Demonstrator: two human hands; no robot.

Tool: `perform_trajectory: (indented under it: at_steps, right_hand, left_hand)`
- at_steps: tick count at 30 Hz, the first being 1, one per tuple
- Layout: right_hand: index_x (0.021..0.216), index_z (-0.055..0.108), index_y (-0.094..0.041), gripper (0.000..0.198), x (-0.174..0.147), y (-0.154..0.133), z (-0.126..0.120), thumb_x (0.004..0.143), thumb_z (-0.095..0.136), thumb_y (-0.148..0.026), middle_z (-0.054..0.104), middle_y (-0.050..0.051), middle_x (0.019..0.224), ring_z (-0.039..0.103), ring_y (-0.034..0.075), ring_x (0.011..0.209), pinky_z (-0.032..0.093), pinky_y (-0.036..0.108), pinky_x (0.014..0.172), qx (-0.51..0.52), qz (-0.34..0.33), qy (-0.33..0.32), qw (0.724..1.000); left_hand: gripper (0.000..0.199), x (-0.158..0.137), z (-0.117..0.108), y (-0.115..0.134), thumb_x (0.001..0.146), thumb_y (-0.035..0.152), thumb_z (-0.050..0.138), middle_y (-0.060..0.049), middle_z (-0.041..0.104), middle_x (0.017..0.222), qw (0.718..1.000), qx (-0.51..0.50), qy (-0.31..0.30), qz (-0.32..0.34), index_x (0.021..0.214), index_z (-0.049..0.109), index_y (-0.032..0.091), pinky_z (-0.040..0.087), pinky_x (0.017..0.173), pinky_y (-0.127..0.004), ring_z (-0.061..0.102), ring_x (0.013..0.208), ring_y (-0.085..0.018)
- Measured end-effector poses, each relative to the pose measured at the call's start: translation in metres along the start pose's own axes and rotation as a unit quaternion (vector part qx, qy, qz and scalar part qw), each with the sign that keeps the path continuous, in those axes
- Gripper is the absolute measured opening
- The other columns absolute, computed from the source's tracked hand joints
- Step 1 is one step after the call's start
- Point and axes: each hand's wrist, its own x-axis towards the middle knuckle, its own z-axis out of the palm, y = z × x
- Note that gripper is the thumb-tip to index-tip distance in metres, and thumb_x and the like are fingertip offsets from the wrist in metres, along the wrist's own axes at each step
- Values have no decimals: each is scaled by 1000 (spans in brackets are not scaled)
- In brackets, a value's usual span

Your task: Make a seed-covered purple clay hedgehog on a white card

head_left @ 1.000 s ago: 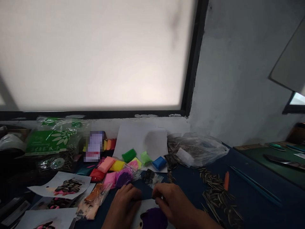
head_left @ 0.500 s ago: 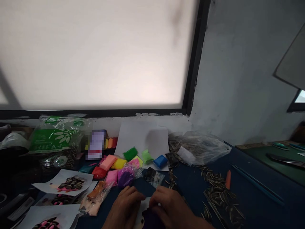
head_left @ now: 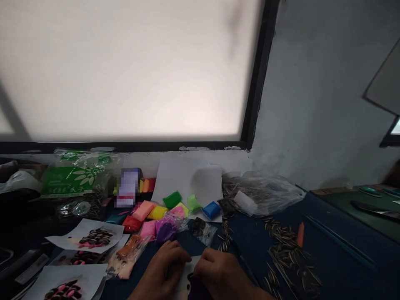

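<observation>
At the bottom middle lies a small white paper card (head_left: 196, 261) with a dark purple patch (head_left: 198, 290), which looks like modelling clay, and a few dark spots. My left hand (head_left: 165, 266) is closed at the card's left side, fingers bent together and pressed against its edge. On the right, my right hand (head_left: 220, 273) is closed, its fingertips bunched on the upper edge of the purple patch. Both hands hide most of the card, and its lower part runs out of view. Just beyond my left fingers sits a purple clay packet (head_left: 166, 229).
Colourful clay packets, including a blue one (head_left: 211, 210), lie ahead. Printed pictures (head_left: 65, 273) are at left, beside a skin-toned packet (head_left: 125, 266). Striped sunflower seeds (head_left: 283, 250), an orange stick (head_left: 300, 234) and long tweezers (head_left: 340, 243) lie right. A seed bag (head_left: 265, 189) rests against the wall.
My right hand's fingers have drawn together and shifted slightly on the purple patch. My left hand stays by the card. The whole view has shifted a little.
</observation>
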Motion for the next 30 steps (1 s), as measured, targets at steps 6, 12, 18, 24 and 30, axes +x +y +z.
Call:
perform_trajectory:
  at_steps: [6, 12, 18, 24, 30]
  right_hand:
    - [79, 66, -21, 38, 1, -3, 1, 72, 79, -56, 55, -1, 72, 52, 12, 55, 25, 24, 47, -59, -15, 6, 998]
    - [80, 65, -22, 39, 1, -6, 2, 72, 78, -58, 55, -1, 71, 51, 12, 54, 24, 24, 46, -81, -18, 18, 996]
    - [87, 68, -22, 41, 1, -4, 7, 71, 79, -58, 55, -1, 73, 50, 12, 55, 23, 24, 47, -96, -25, 17, 995]
    - [91, 70, -22, 38, 1, -4, 12, 74, 78, -56, 58, 0, 72, 51, 13, 56, 25, 24, 47, -123, -38, 21, 991]
    - [81, 65, -21, 30, 2, -6, 14, 76, 79, -47, 59, 0, 72, 55, 13, 56, 22, 24, 45, -151, -52, 16, 987]
  left_hand:
    - [25, 0, -1, 7, 80, 5, 48, -3, 64, 87, 1000, -6, -9, -15, 85, 67, 21, 47, 83, -32, 63, 87, -21]
    - [26, 1, -4, 17, 76, 6, 51, -2, 65, 87, 999, 7, -12, -43, 82, 70, 22, 46, 88, -33, 63, 87, -21]
    - [33, 0, -3, 15, 74, 3, 51, -2, 66, 88, 999, 9, -12, -39, 82, 75, 23, 47, 85, -32, 63, 89, -21]
    - [41, 0, -3, 12, 69, -1, 49, -1, 65, 85, 999, 19, -24, -38, 81, 78, 26, 46, 93, -35, 64, 86, -19]
    - [42, -1, -2, 12, 68, -1, 49, -1, 66, 87, 999, 23, -21, -35, 83, 77, 25, 42, 99, -39, 64, 89, -20]
